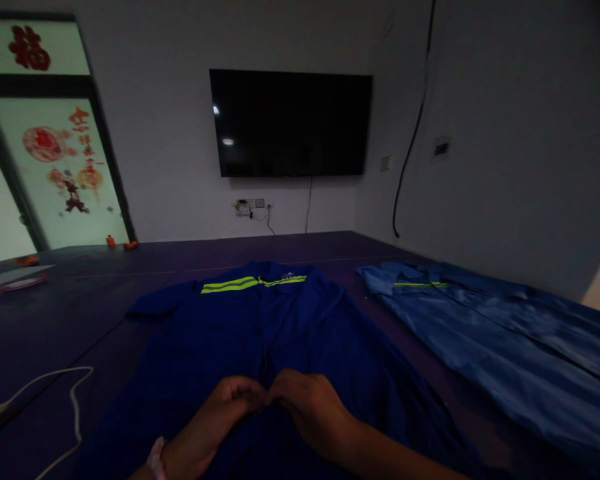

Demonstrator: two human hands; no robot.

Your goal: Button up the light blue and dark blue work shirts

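A dark blue short-sleeved work shirt (205,347) with yellow-green reflective strips across the chest lies spread out in front of me, collar end away. Both hands meet at its front opening, low on the shirt. My left hand (230,403), with a pale band at the wrist, pinches the fabric at the front edge. Fingers of my right hand (310,407) are closed on the shirt right beside it, the fingertips of both hands almost touching. Whatever small part lies between the fingertips is hidden.
A lighter blue garment (480,320) with a yellow-green strip lies to the right by the wall. A white cable (75,400) curls at the left. Small orange objects (129,245) stand near the glass door. A black television (293,123) hangs ahead; a dark cable (410,153) dangles at the right.
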